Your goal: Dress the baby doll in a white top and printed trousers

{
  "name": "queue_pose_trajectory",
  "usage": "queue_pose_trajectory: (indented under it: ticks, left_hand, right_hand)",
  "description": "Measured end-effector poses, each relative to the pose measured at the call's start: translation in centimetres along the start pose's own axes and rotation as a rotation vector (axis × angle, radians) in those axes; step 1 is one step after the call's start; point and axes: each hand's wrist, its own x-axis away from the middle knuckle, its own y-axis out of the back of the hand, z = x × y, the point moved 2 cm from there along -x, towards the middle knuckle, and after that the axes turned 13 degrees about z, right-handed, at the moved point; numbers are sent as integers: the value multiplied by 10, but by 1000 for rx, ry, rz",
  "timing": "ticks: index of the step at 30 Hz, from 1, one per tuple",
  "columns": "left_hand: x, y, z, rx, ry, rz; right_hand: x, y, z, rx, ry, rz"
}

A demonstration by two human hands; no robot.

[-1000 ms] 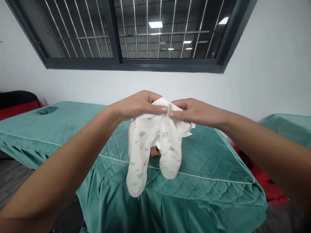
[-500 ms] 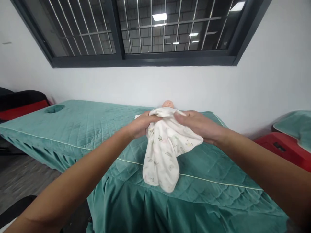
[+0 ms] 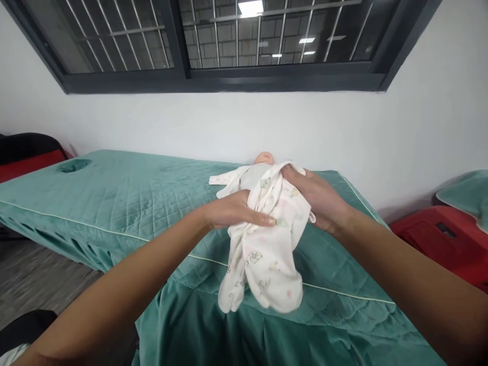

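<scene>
White baby pants (image 3: 272,254) with small printed animals hang between my hands over the near edge of the bed, their two legs downward. My left hand (image 3: 240,209) grips the cloth at its left side, thumb laid across the front. At the upper right, my right hand (image 3: 314,195) holds the top edge, its fingertips partly hidden inside the fabric. Behind the pants a baby doll (image 3: 264,158) lies on the bed with its head toward the wall. It wears a pale top, and a white printed sleeve (image 3: 224,178) stretches out to the left. The doll's lower body is hidden.
A green quilted cover (image 3: 152,183) drapes the bed, which has a face hole (image 3: 74,165) at the far left. Red plastic furniture (image 3: 438,241) with a green cushion (image 3: 467,195) stands at the right. A black and red chair (image 3: 30,152) is at the left. A barred window (image 3: 224,81) is above.
The pants have turned and spread wider. My left hand has moved lower, with its thumb across the cloth, and my right hand has lifted the top edge. More of the doll's top now shows.
</scene>
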Motion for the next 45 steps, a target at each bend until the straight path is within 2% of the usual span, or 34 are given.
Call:
queue_pose_trajectory:
  ticks: [2,4,6,7,10,13,16,19,21,25,27,29,32,35,37,40,43,45]
  left_hand:
    - [-4,7,1,67,-79,-92]
    - [-7,14,3,131,-143,-184]
    - [-9,18,6,162,-154,-223]
    - [-9,18,8,172,-140,-226]
    - [-7,16,15,208,-79,-186]
    - [-2,10,18,211,-26,-94]
    - [3,5,14,143,46,18]
    - [6,4,7,51,97,76]
    - [3,5,2,73,48,17]
    - [-5,4,-6,184,-130,-154]
    - [-7,0,-8,180,-126,-172]
    - [-7,-4,-10,155,-81,-168]
    - [-3,-9,-11,83,56,-110]
    - [1,-11,-9,70,139,-46]
    - [0,-9,-8,142,44,-76]
    - [-2,-6,-2,290,-150,-189]
    - [-3,-8,13,410,-166,-245]
    - [-4,-11,25,450,-118,-219]
  right_hand:
    - [-2,0,-6,97,-13,71]
    - [-4,1,-13,236,-29,218]
    - [-4,3,-21,351,-75,344]
    - [-5,4,-26,379,-107,362]
    - [-6,11,-35,276,-116,224]
    - [-6,13,-38,-9,18,56]
    - [-5,11,-38,-215,88,-9]
    - [1,7,-37,-277,61,-21]
    - [6,5,-37,-224,14,37]
    - [16,2,-36,12,-32,240]
    - [18,2,-37,112,-59,263]
    - [17,3,-39,139,-58,181]
    - [14,5,-41,41,24,27]
    - [11,4,-46,-54,59,-22]
    - [9,3,-51,-97,72,-68]
    - [7,2,-61,-152,94,-133]
    - [7,1,-76,-199,70,-142]
    - [10,4,-88,-210,42,-165]
